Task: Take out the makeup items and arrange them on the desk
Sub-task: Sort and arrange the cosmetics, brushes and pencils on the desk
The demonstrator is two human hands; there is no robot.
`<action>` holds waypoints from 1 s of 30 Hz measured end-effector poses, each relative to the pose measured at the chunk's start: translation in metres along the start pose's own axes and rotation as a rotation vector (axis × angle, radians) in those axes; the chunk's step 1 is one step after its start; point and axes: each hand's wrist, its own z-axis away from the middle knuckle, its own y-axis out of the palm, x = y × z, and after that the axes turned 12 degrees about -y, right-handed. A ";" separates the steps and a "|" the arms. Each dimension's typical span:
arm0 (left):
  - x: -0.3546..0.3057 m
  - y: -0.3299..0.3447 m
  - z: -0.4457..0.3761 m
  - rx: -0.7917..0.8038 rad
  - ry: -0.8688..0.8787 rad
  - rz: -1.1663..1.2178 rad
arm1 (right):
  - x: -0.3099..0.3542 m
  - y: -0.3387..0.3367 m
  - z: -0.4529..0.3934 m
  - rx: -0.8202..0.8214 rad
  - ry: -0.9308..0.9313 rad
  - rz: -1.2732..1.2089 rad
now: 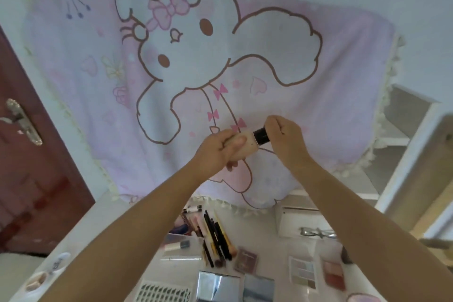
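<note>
On the desk (pixel 264 235), the row of pencils and brushes (pixel 215 235) is the landmark. Left of it lies a small bottle (pixel 177 245); right of it, palettes (pixel 302 273); nearer the viewer, a sticker sheet (pixel 163 293). Behind it hangs a printed cloth (pixel 196 61); far left stands a door (pixel 31 167).

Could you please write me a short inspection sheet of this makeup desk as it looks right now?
Surface: white desk, mostly covered with laid-out items.
Job's things: beige foundation bottle with black cap, held up above the desk; row of pencils and brushes; eyeshadow palette; blush palette; dark compact.
Clutter: sheet of false lashes; eyelash curler.
Hands: left hand grips the bottle body; right hand grips the cap.
Cables: nothing seen.
Surroundings: pink cartoon cloth hanging behind; red-brown door on the left; white shelf on the right.
</note>
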 end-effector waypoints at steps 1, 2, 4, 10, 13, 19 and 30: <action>0.000 -0.003 -0.001 0.046 -0.036 0.077 | 0.004 -0.001 -0.001 0.029 -0.026 0.015; 0.001 -0.006 -0.002 0.086 -0.059 0.128 | 0.007 -0.003 -0.003 0.071 -0.031 0.016; 0.004 -0.013 -0.006 0.118 -0.065 0.153 | 0.008 -0.008 -0.005 0.176 0.019 -0.043; 0.013 -0.015 -0.027 0.102 0.036 -0.179 | 0.006 -0.019 0.002 0.334 0.181 0.177; 0.005 -0.018 -0.032 0.113 0.115 -0.277 | 0.014 -0.028 0.001 0.327 0.140 -0.026; 0.013 -0.024 -0.036 0.154 0.166 -0.373 | 0.010 -0.043 0.001 0.481 0.290 -0.209; 0.041 -0.035 -0.031 -0.071 0.334 -0.741 | -0.008 -0.005 0.012 0.390 0.078 -0.212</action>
